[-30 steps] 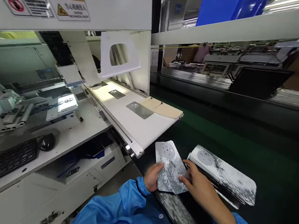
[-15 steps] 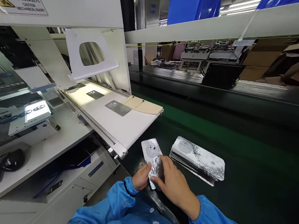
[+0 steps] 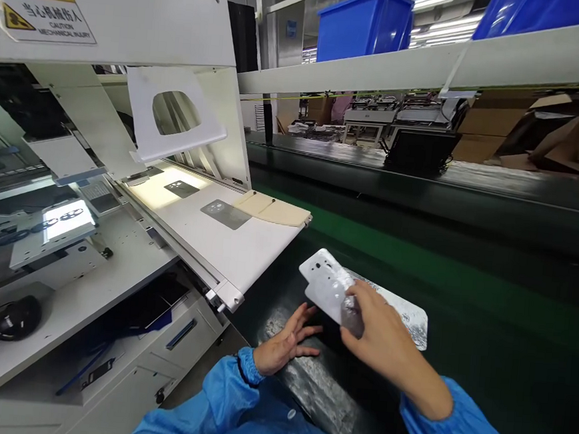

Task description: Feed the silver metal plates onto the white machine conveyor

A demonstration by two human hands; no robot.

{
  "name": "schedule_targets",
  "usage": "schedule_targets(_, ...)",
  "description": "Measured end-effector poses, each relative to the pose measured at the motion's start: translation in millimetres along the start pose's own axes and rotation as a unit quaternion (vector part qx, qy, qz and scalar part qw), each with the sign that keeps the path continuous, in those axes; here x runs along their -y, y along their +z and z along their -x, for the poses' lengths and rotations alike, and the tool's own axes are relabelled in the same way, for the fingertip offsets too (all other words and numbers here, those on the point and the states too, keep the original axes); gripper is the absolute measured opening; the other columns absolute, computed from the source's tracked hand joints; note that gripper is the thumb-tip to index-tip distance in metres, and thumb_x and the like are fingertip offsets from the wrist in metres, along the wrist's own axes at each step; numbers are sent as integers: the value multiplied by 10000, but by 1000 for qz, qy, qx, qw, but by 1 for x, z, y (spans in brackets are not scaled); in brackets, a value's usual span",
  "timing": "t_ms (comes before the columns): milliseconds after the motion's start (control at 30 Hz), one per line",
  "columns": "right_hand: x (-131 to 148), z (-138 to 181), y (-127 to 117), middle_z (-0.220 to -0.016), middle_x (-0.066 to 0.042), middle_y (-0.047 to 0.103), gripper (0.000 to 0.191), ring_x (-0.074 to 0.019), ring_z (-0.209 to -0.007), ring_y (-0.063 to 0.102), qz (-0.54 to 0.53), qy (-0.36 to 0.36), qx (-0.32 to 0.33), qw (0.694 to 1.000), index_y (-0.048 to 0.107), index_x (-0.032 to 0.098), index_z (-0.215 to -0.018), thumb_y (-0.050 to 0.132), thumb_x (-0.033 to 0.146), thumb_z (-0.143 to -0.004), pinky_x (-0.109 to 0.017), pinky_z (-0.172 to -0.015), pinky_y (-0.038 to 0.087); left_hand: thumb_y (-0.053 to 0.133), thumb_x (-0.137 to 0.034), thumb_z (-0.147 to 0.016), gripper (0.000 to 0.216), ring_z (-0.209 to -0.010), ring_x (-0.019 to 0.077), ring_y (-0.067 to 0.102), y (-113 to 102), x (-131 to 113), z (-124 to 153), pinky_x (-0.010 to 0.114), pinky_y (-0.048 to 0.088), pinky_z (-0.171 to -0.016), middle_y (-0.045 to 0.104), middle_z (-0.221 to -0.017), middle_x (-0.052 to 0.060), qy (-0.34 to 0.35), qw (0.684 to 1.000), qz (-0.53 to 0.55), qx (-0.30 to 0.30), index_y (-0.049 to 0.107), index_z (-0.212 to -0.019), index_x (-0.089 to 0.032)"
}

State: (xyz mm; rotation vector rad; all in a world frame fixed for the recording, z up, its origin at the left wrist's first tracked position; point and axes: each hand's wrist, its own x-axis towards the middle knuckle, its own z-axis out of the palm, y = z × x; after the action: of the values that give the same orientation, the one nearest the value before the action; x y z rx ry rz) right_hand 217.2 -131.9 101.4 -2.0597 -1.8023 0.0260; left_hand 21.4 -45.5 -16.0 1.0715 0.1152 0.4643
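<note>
Between the thumb and fingers of my right hand [image 3: 381, 331] is a thin, silvery phone back panel [image 3: 328, 283] with rounded corners and small camera holes. A second edge shows beneath it; whether that is another held panel or part of the stack, I cannot tell. Partly hidden behind my right hand lies the stack of similar panels [image 3: 416, 317] on the dark green belt. My left hand [image 3: 287, 342] holds nothing, its fingers spread just above the belt's near edge, left of the held panel.
At left, a white conveyor [image 3: 227, 249] carries several dark flat panels [image 3: 225, 214] and a cream guide plate [image 3: 275, 208]. A machine with a warning label [image 3: 42, 7] stands over it. The dark green belt [image 3: 504, 287] runs right. Blue bins [image 3: 365, 26] sit on a rail above.
The silvery panel has moved right, from both hands to my right hand alone, over the stack. My left hand has let go and spread its fingers. The view has shifted slightly.
</note>
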Motion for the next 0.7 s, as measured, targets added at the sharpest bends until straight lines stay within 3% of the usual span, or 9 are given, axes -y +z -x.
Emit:
schedule_targets(133, -31, -4, -28, -1259, -130, 574, 432, -321, -1029, 592, 41, 44, -35, 998, 500, 216, -1100, 507, 302, -676, -425, -811, 467, 600, -598, -798, 748, -1367, 326, 371, -2, 0, 0, 540, 375, -1035, 145, -1615, 105, 2, 1000, 7, 0, 287, -1455, -427)
schedule_targets(233, -51, -8, -36, -1149, -109, 627, 450, -322, -1010, 604, 61, 75, -12, 995, 517, 224, -1086, 520, 304, -643, -407, -788, 464, 631, -574, -787, 755, -1328, 323, 421, -1, 1, 0, 528, 393, -1013, 205, -1597, 130, -3, 1000, 12, -11, 318, -1451, -399)
schedule_targets(333, -67, -12, -31, -1124, -99, 646, 476, -306, -1045, 604, 68, 77, 55, 993, 532, 220, -1077, 532, 248, -603, -386, -826, 464, 649, -553, -784, 745, -1299, 318, 457, 0, 1, 0, 522, 406, -997, 255, -1577, 145, -5, 1000, 16, -17, 346, -1442, -381)
schedule_targets(467, -75, -18, -20, -1332, -140, 555, 429, -350, -1235, 511, 55, 77, 136, 986, 579, 216, -1004, 625, 297, -586, -439, -982, 418, 665, -528, -783, 726, -1260, 312, 501, 0, 1, -1, 517, 417, -983, 300, -1556, 152, -3, 1000, 19, -21, 371, -1430, -375)
schedule_targets(700, -73, -23, -16, -1117, -91, 654, 342, -292, -1031, 613, 45, 105, 126, 985, 584, 223, -934, 652, 310, -611, -358, -799, 501, 667, -504, -792, 704, -1226, 305, 536, -1, 2, -1, 514, 421, -977, 340, -1533, 161, 2, 999, 25, -26, 386, -1423, -364)
